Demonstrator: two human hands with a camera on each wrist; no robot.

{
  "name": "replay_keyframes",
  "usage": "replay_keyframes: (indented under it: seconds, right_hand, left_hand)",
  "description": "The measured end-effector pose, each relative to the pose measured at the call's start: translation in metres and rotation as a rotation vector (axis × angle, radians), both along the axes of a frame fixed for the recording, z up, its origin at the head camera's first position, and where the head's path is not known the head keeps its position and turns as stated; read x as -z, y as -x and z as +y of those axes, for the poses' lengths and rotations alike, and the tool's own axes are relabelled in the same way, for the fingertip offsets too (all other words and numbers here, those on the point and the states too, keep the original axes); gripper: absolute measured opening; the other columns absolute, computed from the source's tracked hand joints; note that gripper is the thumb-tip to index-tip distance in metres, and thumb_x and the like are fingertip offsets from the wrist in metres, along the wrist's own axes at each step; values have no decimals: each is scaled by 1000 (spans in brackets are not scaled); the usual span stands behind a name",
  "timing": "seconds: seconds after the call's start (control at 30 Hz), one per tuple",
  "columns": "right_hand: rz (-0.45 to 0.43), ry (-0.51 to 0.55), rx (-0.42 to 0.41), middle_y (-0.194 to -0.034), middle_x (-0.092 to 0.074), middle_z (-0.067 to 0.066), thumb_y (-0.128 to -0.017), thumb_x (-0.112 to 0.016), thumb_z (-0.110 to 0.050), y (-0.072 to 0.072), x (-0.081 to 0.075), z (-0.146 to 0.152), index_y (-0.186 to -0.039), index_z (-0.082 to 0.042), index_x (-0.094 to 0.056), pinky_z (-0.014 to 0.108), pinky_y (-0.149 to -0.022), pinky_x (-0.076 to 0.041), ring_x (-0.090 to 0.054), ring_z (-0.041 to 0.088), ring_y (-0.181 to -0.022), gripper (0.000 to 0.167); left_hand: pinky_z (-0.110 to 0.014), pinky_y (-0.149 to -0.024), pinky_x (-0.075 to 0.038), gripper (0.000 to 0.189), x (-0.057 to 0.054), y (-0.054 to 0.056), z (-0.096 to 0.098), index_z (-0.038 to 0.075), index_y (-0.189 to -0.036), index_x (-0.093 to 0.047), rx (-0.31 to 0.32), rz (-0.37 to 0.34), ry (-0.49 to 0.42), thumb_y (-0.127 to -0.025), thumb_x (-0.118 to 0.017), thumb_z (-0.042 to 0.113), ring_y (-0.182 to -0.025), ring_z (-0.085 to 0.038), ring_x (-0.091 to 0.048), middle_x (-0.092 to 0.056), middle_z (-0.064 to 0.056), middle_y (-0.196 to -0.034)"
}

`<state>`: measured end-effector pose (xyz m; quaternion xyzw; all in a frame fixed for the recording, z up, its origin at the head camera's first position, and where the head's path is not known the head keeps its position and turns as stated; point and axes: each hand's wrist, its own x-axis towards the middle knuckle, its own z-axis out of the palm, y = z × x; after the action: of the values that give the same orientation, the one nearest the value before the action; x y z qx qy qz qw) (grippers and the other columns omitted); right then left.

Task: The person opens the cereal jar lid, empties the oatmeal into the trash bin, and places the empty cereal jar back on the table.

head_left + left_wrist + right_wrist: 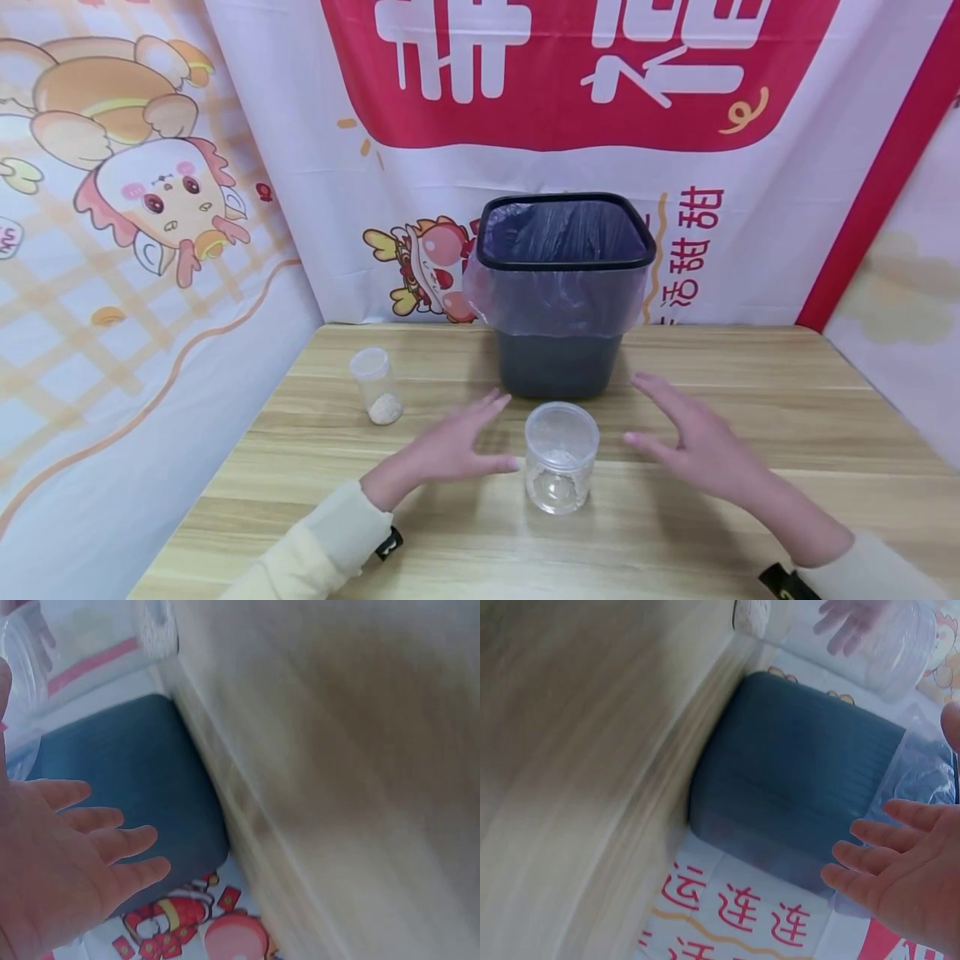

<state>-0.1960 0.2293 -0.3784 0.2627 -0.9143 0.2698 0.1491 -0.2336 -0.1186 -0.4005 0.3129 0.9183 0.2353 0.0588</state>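
clear jar between left grip and right grip, untouched

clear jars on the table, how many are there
2. The wider jar stands between the left hand and the right hand, in front of the bin; the slimmer jar is farther left on the table.

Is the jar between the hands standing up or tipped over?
The jar is upright: its base rests on the table, top facing up.
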Motion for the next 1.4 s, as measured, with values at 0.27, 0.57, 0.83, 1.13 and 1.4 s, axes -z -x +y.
replay_keyframes:
  seconds: [0.27, 0.57, 0.83, 1.13, 1.4]
  right_hand:
    - [-32, 97, -24, -144, -46, 17, -87, -73, -34, -8, 10, -19, -145, -6, -42, 58, -101, -37, -45, 39, -128, 72]
    - [-54, 189, -58, -137, -53, 18, -86, -75, -30, -15, 15, -40, -141, -2, -46, 55, -94, -45, -53, 38, -120, 68]
    - [-96, 260, -96, -134, -54, 20, -86, -75, -22, -20, 18, -50, -137, 6, -47, 48, -92, -48, -56, 36, -116, 65]
    - [-145, 346, -105, -132, -57, 18, -86, -75, -17, -23, 23, -55, -137, 7, -46, 44, -94, -48, -56, 30, -118, 64]
    - [-181, 382, -107, -130, -57, 20, -86, -75, -18, -23, 25, -57, -138, 7, -44, 44, -95, -47, -57, 31, -117, 65]
  left_hand:
    - [-50, -110, -29, 104, 10, -5, 15, 14, -154, -28, 11, -62, -62, -75, -67, 69, -140, -29, -31, -25, -8, -157]
    - [-45, -104, -39, 98, 19, -9, 31, 19, -148, -39, -13, -137, -245, -68, -83, 54, -128, -24, -47, -48, -2, -143]
    - [-33, -99, -44, 88, 26, -6, 44, 21, -141, -48, 60, -312, -462, -65, -91, 29, -114, -12, -57, -60, 10, -123]
    - [-31, -100, -40, 88, 31, -8, 53, 23, -136, -50, 95, -358, -522, -60, -94, 19, -113, -8, -55, -61, 13, -120]
    - [-34, -100, -40, 86, 33, -8, 58, 22, -136, -49, 117, -390, -589, -61, -92, 11, -111, -9, -56, -61, 10, -120]
